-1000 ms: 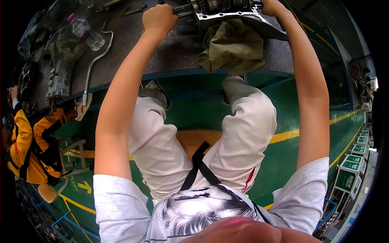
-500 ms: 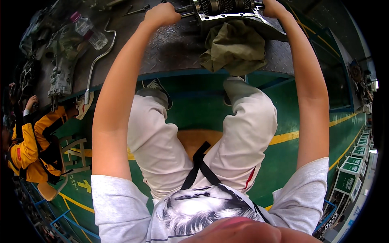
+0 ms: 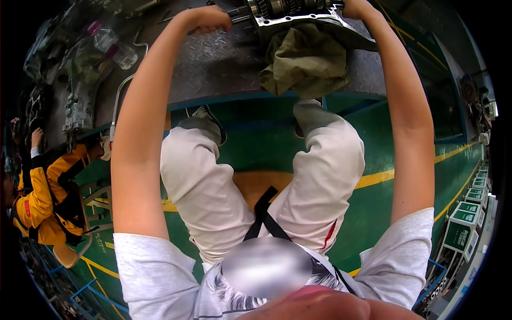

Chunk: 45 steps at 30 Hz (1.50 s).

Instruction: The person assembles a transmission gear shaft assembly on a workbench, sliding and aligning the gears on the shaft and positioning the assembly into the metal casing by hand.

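Observation:
At the top edge of the head view, a gear shaft assembly (image 3: 288, 7) with several toothed gears lies in a metal housing (image 3: 298, 20) with a bolt-holed rim. My left hand (image 3: 207, 20) is closed at the left end of the shafts, fingers curled under. On the opposite side, my right hand (image 3: 356, 8) closes round the shaft's right end, its fingertips partly hidden. Both arms are stretched forward. A crumpled olive-green cloth (image 3: 305, 60) lies against the near side of the housing and hangs toward the bench edge.
The steel-plate bench (image 3: 213, 69) carries a clear bottle with a pink cap (image 3: 114, 47), a bent metal bar (image 3: 118, 96) and a grey metal casting (image 3: 79, 114) on the left. A person in yellow and black workwear (image 3: 40, 197) sits at far left. Green-and-white boxes (image 3: 460, 234) line the right.
My left hand has shifted slightly left and its fingers show more from below. The bench and its things sit slightly further left and higher in view. My right hand stays at the shaft's end.

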Available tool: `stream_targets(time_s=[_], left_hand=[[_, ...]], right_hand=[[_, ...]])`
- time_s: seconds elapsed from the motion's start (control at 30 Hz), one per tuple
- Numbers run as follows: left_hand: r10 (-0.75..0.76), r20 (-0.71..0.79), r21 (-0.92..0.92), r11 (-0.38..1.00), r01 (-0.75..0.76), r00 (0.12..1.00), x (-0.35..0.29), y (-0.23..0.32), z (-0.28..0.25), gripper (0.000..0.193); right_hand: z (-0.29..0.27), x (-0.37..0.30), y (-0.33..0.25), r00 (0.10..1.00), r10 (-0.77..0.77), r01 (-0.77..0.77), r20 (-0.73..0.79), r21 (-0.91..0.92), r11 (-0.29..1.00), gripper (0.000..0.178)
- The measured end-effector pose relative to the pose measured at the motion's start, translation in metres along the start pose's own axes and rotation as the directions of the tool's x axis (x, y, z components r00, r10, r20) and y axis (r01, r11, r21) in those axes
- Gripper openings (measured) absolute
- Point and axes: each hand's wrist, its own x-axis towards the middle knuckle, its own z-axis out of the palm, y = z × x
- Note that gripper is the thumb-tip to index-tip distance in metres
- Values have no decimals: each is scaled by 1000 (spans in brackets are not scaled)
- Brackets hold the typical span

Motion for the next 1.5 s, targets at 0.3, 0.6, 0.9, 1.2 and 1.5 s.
stream_targets(time_s=[0.3,0.6,0.9,1.2,1.5], left_hand=[[669,-738,673,738,38,86,-10,-28,71,19],[340,-779,455,885,101,526,-5,-11,52,23],[-9,-39,21,1000,10,999,7,-10,-5,25],[281,-758,406,910,88,589,-6,-12,49,25],[402,-850,454,887,84,341,6,-11,63,14]], right_hand=[[-8,-2,-10,999,27,-26,24,-33,999,31],[-5,-2,-8,999,38,-37,32,-35,999,28],[8,7,0,997,75,-74,19,-60,995,25],[5,1,-4,998,57,-57,5,-7,998,24],[-1,-2,5,999,48,-48,-5,-23,999,24]])
